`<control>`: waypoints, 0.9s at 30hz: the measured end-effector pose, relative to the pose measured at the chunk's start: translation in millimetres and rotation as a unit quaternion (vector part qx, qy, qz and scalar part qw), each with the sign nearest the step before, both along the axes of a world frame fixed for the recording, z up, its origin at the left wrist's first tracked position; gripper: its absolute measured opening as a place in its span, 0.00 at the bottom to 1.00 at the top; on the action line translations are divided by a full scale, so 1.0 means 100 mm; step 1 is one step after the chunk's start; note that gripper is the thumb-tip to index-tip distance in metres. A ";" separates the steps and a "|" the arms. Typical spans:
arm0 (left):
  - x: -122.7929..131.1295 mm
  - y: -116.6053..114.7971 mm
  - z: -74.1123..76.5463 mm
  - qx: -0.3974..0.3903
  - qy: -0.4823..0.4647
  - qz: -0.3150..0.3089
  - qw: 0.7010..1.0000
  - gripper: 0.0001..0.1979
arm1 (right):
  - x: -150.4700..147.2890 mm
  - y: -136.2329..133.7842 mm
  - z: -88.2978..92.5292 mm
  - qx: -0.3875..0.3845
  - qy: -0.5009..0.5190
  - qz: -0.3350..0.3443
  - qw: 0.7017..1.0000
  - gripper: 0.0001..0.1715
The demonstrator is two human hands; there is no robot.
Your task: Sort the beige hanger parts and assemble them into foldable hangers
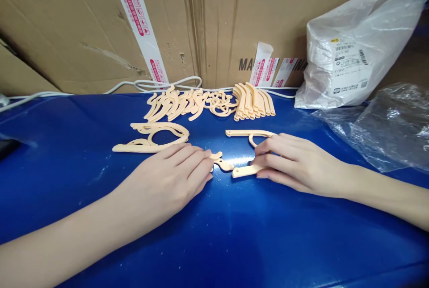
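Observation:
My left hand [181, 169] has its fingers closed on a small curved beige plastic piece, a hanger hook [223, 163], whose end pokes out past the fingertips. My right hand [288, 160] grips a beige folding hanger frame [246, 171] with two arms joined by a ring. One arm's holed end points left, just short of the hook piece; I cannot tell if they touch. A folded hanger [161, 143] lies behind my left hand. Farther back are several loose hooks [176, 104], small rings [221, 102] and a stack of curved hanger arms [254, 102].
A cardboard box [217, 24] stands along the back of the blue table [214, 239]. A white cable [167, 83] runs in front of it. At the right are a white plastic bag [355, 56] with a label and a crumpled clear bag [395, 127].

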State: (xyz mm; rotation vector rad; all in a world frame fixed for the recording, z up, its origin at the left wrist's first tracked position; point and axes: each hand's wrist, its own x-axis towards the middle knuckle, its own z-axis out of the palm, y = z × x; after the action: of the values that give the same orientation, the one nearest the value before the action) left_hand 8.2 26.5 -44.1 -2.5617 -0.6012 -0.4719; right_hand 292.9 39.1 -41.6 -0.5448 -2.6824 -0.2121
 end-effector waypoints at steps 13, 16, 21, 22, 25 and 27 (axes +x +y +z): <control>0.04 -0.04 0.06 0.079 0.035 0.012 0.996 0.11 | -0.05 -0.04 0.02 0.032 -0.028 -0.031 0.999 0.13; 0.08 -0.04 0.09 0.078 0.034 0.010 0.996 0.11 | -0.06 -0.04 0.03 0.061 -0.020 -0.049 0.997 0.14; 0.17 0.04 0.16 -0.025 -0.051 0.065 0.996 0.12 | -0.12 0.04 0.10 0.141 0.006 -0.069 0.988 0.16; 0.20 0.07 0.17 -0.055 -0.080 0.089 0.991 0.12 | -0.14 0.08 0.12 0.154 0.011 -0.073 0.985 0.16; 0.25 0.19 0.16 -0.143 -0.175 0.157 0.962 0.12 | -0.21 0.22 0.13 0.187 0.027 -0.086 0.978 0.16; 0.28 0.26 0.13 -0.185 -0.230 0.176 0.939 0.11 | -0.25 0.30 0.10 0.199 0.044 -0.087 0.975 0.14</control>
State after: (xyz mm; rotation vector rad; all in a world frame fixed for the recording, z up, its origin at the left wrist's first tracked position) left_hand 35.8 52.1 -30.9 -2.5986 -1.4049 -0.9106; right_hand 268.0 69.1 -31.9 -0.6415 -2.4127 -0.7387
